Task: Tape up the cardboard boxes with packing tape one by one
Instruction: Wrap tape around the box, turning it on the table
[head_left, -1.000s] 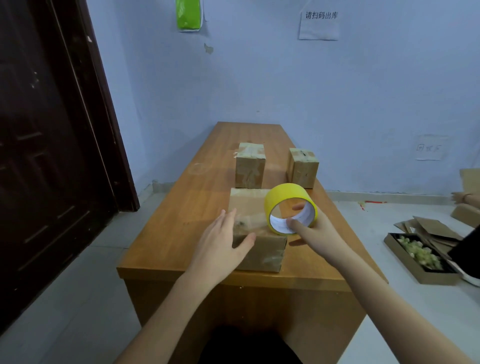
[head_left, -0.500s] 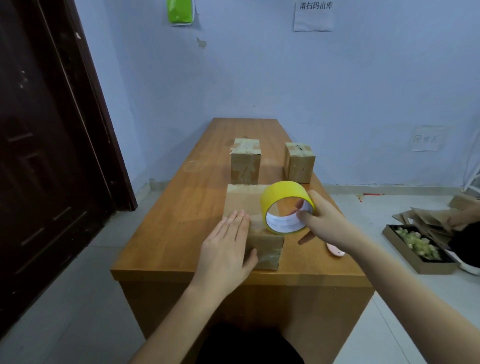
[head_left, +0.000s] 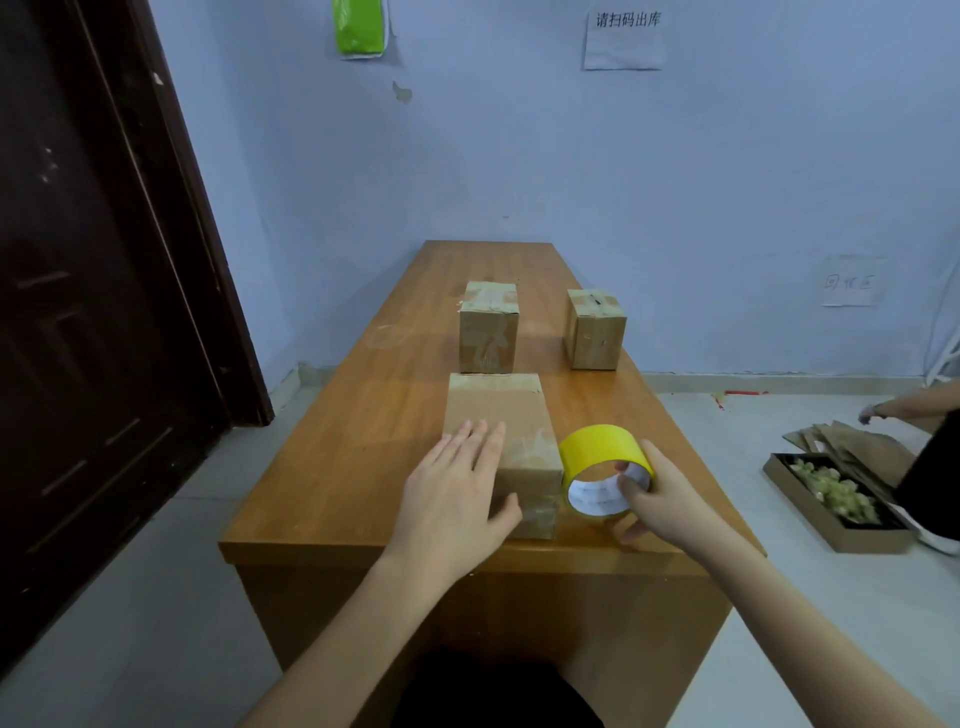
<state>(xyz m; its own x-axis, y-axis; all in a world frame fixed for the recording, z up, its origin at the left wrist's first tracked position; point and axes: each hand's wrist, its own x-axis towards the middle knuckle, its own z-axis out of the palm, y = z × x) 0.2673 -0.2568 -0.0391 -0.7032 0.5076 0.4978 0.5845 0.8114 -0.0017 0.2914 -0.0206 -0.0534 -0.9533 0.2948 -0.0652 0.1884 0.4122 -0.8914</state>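
Now: brown box (head_left: 498, 431), glossy tape; left hand (head_left: 457, 499) flat on it, right hand (head_left: 660, 499) grips yellow roll (head_left: 602, 457).

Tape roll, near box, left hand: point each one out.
tape roll (head_left: 597, 444), head view, on its yellow outer band.
near box (head_left: 498, 410), head view, on its bare top face.
left hand (head_left: 452, 493), head view, on the back of the hand.

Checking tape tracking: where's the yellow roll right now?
Head view, lower centre-right: the yellow tape roll is gripped by the right hand, just right of the near cardboard box that the left hand rests on.
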